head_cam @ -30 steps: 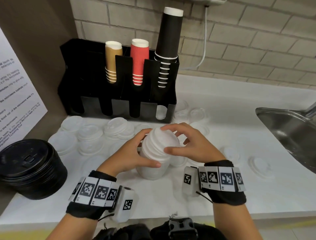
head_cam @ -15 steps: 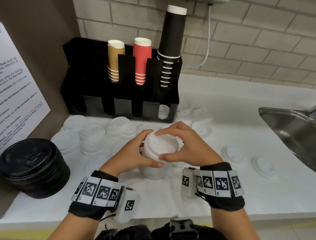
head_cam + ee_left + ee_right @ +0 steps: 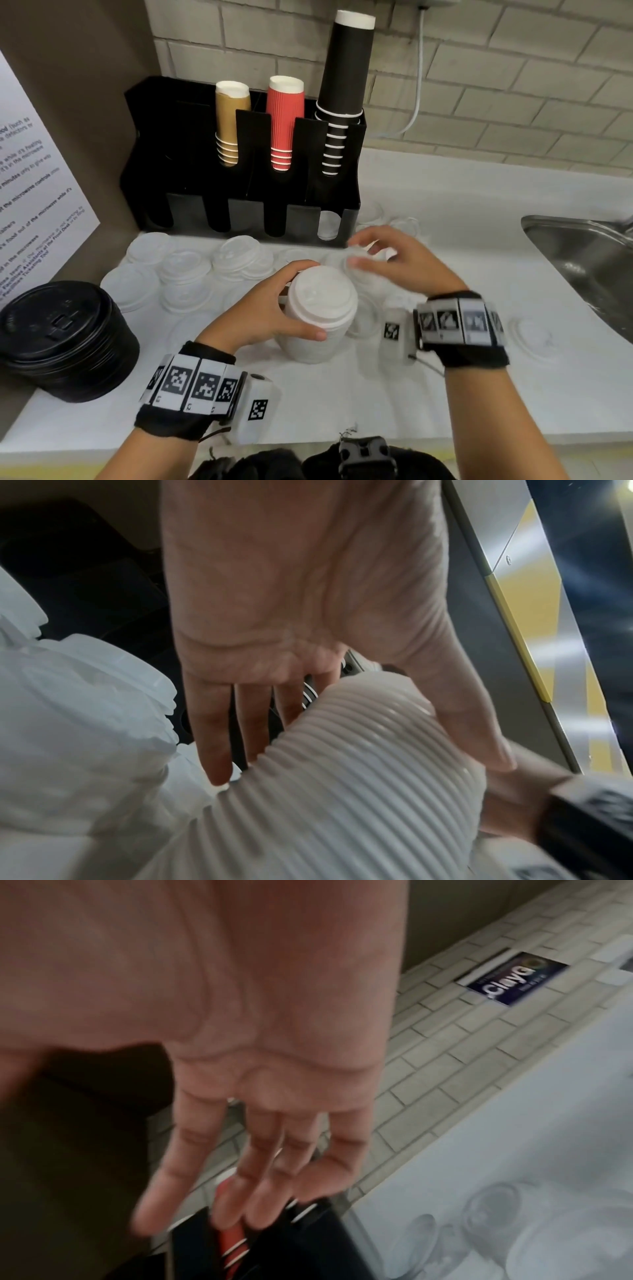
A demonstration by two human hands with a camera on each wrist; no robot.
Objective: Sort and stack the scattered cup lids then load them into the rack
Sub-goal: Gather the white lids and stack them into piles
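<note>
A tall stack of white lids [image 3: 318, 349] stands on the white counter [image 3: 342, 404] in front of me. My left hand [image 3: 310, 300] grips it, thumb on the near side and fingers round the far side. The left wrist view shows the ribbed stack [image 3: 342, 818] between the thumb and fingers of that hand [image 3: 359, 764]. My right hand [image 3: 356, 251] hovers behind the stack with spread fingers, just over loose white lids [image 3: 342, 260]; it is blurred. In the right wrist view this hand [image 3: 222, 1213] holds nothing. The black rack [image 3: 239, 205] stands at the back.
The rack holds brown, red and black cup stacks, with white lids [image 3: 329, 224] in its rightmost lower slot. Loose white lids [image 3: 185, 267] lie scattered left of the stack, one lid [image 3: 534, 339] at the right. A black lid stack [image 3: 61, 339] sits far left, a steel sink [image 3: 582, 260] right.
My right hand has come off the top of the white stack and moved back and to the right, over the loose lids. The left hand keeps its grip on the stack.
</note>
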